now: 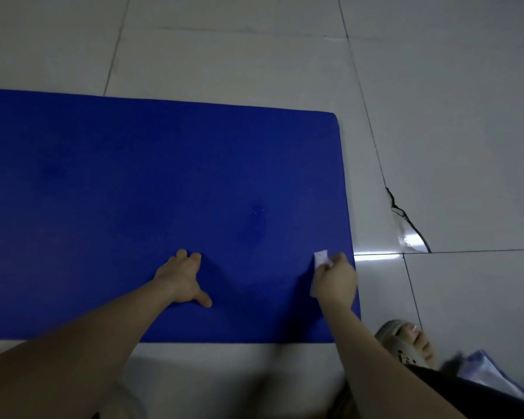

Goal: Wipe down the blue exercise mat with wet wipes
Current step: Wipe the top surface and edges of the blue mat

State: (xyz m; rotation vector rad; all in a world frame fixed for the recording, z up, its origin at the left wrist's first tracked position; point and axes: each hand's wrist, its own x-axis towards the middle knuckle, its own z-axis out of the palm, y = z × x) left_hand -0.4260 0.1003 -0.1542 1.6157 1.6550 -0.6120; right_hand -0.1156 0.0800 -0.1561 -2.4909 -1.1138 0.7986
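Blue exercise mat (133, 192) lying flat on the floor, filling the left and middle of the frame. Its far edge runs across the upper third, its right end stops right of centre with a rounded far corner, and its near edge runs along the lower part of the frame. Its left end runs out of the frame.

Pale grey glossy floor tiles (436, 116) surround the mat above, to the right and below. A dark jagged crack (406, 219) cuts through one tile at middle right, beside a bright patch of reflected light.

Two bare forearms reach in from the bottom edge onto the mat. The left hand (182, 279), just below the centre of the frame, rests palm down on the mat with its fingers pointing away and its thumb stuck out to the right, holding nothing. The right hand (336, 282), lower right of centre, sits at the mat's right end with its fingers curled around a white wet wipe (320, 257). The wipe sticks out past the fingers and touches the mat.

At the lower right, a foot in a pale sandal (406, 343) stands on the tiles just off the mat's near right corner. Beside it, a blurred pale blue packet (490, 373) is too unclear to identify.
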